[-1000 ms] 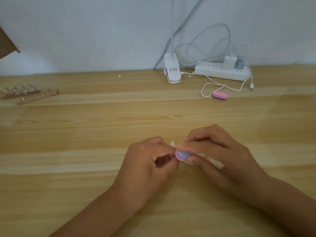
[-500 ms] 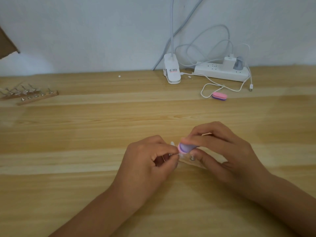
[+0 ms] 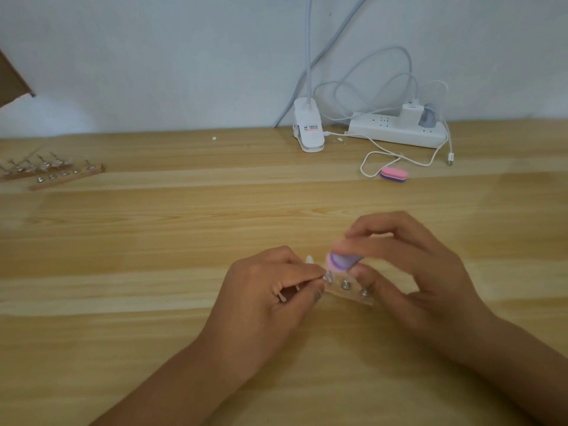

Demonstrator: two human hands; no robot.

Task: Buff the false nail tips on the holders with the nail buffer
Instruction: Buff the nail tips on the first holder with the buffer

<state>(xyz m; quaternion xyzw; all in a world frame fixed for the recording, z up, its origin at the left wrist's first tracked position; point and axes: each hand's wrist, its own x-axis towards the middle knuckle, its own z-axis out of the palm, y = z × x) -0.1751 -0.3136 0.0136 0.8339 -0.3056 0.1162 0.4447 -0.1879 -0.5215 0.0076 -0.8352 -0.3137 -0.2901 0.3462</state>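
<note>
One holder (image 3: 327, 276) in work: my left hand (image 3: 270, 290) pinches it, right hand (image 3: 408, 272) pinches the nail buffer (image 3: 342, 262). Racks (image 3: 66, 176) far left of that holder likely pending.

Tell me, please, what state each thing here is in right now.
left hand: pinches a nail holder.
right hand: grips the nail buffer, blurred.
false nail tip: pointing up beside the buffer.
wooden base: lying flat, partly hidden by hands.
spare buffer: lying idle, untouched.
power strip: two plugs in.
cable end: loose, unplugged.
racks: holders standing, untouched.
</note>
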